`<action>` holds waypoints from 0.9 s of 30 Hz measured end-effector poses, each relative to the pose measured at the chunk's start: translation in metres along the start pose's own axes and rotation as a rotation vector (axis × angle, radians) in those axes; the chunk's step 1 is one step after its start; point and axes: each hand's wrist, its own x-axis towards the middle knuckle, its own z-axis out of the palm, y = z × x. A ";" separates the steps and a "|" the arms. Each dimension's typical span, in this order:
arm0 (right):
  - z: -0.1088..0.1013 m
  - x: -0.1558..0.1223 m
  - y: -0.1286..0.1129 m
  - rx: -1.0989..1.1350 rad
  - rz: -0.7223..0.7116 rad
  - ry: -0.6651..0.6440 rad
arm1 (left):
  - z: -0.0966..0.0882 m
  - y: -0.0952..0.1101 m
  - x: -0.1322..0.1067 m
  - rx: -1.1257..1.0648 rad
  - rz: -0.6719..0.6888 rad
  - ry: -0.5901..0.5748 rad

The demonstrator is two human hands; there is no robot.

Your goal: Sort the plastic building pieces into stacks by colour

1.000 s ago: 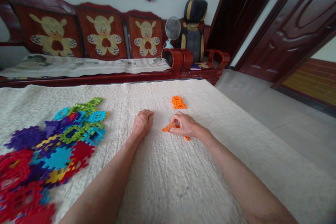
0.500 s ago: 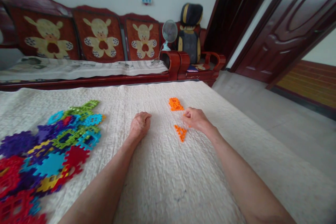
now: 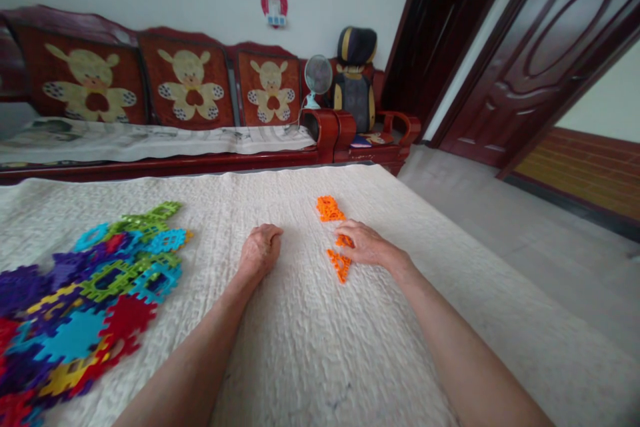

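My left hand [image 3: 261, 248] rests on the cream cloth as a loose fist, with nothing showing in it. On the right side, my right hand [image 3: 366, 243] has its thumb and fingers around a small orange toothed building piece [image 3: 345, 240], partly covered by the fingers. Just below it lies an orange triangular building piece [image 3: 340, 265], close to or touching the held one. Beyond the fingertips sits a small cluster of orange building pieces [image 3: 329, 209].
A pile of toothed building pieces [image 3: 75, 337] in purple, red, blue, green and yellow spreads over the left of the cloth-covered table [image 3: 295, 347]. Behind the table stand a wooden sofa [image 3: 200, 157], a small fan [image 3: 318, 77] and a massage cushion on a chair [image 3: 356, 103].
My right hand has opened out from a pinch and now covers a small orange piece beside the triangle. The left hand stays on the cloth. The view has tilted up slightly.
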 end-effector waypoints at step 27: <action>-0.006 0.003 0.031 0.539 0.244 0.294 | 0.004 -0.003 0.000 -0.012 0.011 0.013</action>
